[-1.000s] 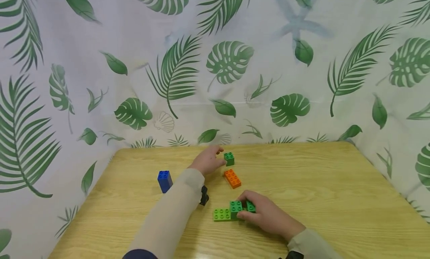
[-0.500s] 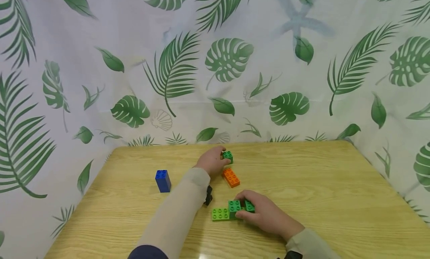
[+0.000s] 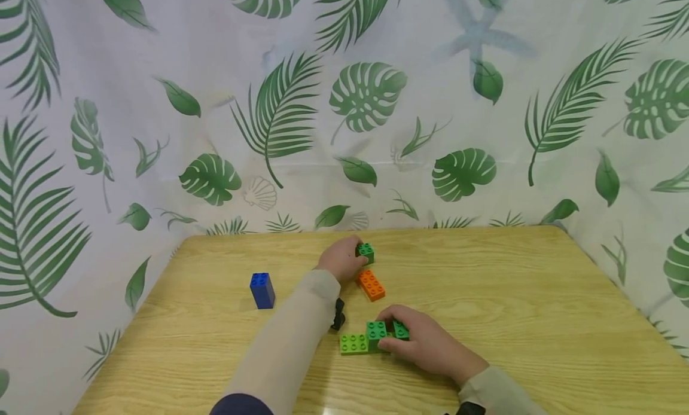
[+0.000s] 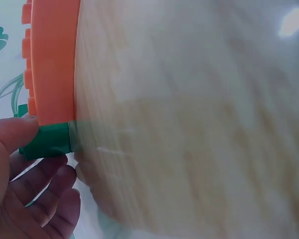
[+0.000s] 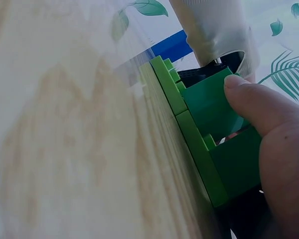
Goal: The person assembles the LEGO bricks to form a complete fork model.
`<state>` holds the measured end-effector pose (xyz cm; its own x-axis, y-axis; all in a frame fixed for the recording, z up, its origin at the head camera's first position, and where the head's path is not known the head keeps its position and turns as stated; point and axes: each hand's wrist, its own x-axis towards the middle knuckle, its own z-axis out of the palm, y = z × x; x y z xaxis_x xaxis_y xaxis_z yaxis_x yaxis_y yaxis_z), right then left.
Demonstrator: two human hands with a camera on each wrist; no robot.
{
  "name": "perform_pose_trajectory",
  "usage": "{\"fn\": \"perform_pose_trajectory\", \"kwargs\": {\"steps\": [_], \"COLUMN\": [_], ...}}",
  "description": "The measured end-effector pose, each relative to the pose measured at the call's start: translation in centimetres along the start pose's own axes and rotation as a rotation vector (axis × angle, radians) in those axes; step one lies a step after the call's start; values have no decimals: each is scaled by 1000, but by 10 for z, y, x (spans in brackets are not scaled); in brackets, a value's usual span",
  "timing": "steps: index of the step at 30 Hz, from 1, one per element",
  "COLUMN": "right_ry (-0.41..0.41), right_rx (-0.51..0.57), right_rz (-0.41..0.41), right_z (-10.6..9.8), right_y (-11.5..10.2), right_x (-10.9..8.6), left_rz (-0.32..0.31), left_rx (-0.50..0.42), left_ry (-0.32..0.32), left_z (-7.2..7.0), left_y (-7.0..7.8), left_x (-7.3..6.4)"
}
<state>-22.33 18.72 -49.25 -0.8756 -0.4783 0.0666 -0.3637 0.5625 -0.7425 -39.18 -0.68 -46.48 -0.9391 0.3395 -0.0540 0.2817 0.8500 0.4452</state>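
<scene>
At the back of the table, my left hand (image 3: 341,258) has thumb and fingers around a small green building block (image 3: 366,252) with studs on top. The left wrist view shows the thumb on one side of this green block (image 4: 47,141) and the fingers on the other. Nearer, my right hand (image 3: 427,346) grips a green block (image 3: 376,334) set on flat light-green plates (image 3: 353,343). The right wrist view has the thumb pressed on that block (image 5: 212,102). A second green block (image 5: 236,162) stands beside it on the plates, partly covered by the hand.
An orange brick (image 3: 371,285) lies between the two hands, just in front of the far green block. To the left stands a tall blue block (image 3: 262,290). The wooden table (image 3: 511,283) ends at a leaf-patterned cloth (image 3: 409,182).
My left hand has moved slightly right and closed its thumb and fingers around the far green block. The right hand keeps its grip on the block on the plates.
</scene>
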Motion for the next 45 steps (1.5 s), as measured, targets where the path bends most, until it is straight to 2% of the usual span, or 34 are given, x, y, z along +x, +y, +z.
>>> {"fn": "perform_pose_trajectory", "kwargs": {"steps": [6,18,25,38,45], "right_ry": [-6,-5,-8,-22,-26], "right_rx": [-2,6,1,7,13], "right_rz": [22,5,18,29,30], "right_z": [-1,2,3,1,-2], "right_y": [3,2,5,5,5], "right_x": [0,-2,-2,2,3], "left_rz": [-6,-14,5,73,93], "left_rx": [-32,-44,-58,-134,-167], "left_ry": [8,-1,13,19,13], "left_z": [0,-2,-4,-14,-20], "left_y": [-1,-8,-15,-21,-19], "left_x": [-2,-9,-14,-38,-52]}}
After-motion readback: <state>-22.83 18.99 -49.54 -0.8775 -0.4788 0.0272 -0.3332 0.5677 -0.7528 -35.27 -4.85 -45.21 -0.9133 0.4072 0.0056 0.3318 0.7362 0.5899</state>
